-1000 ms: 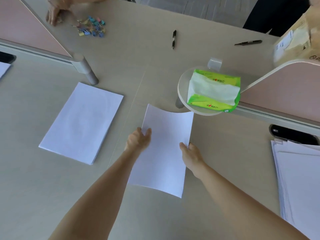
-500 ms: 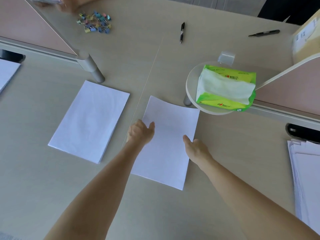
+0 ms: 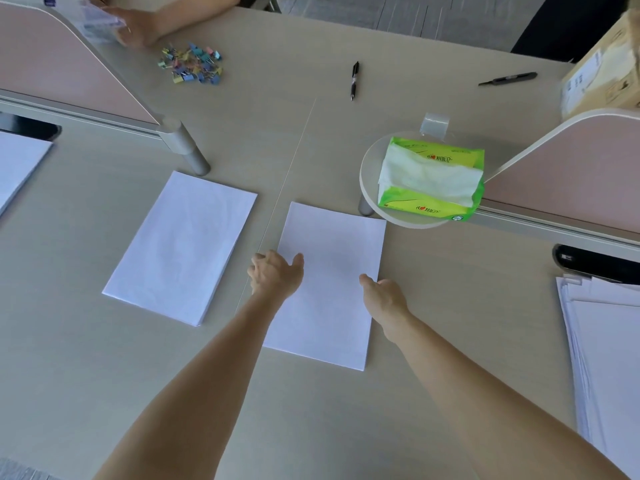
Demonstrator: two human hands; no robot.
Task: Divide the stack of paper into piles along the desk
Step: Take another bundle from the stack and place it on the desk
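Centre pile (image 3: 330, 271): lay flat on counter (image 3: 450, 341), mid-scene.
Left hand (image 3: 273, 273): open, loosely spread at pile's left edge.
Right hand (image 3: 384, 297): open, at pile's right edge, gripping nothing.
Left pile (image 3: 181, 245): flat, well apart.
Source stack (image 3: 606, 358): far right.
Round shelf (image 3: 369, 174): held green tissue pack (image 3: 431, 180).

Looking down on a pale beige desk (image 3: 86, 375) lying in soft, even light. Standing on it, pink partition panels (image 3: 52, 64) with grey rims, left and right, on short grey posts (image 3: 188, 150). Jutting from the right panel, a small round shelf (image 3: 369, 181). Showing beyond the far edge, grey floor (image 3: 433, 15).
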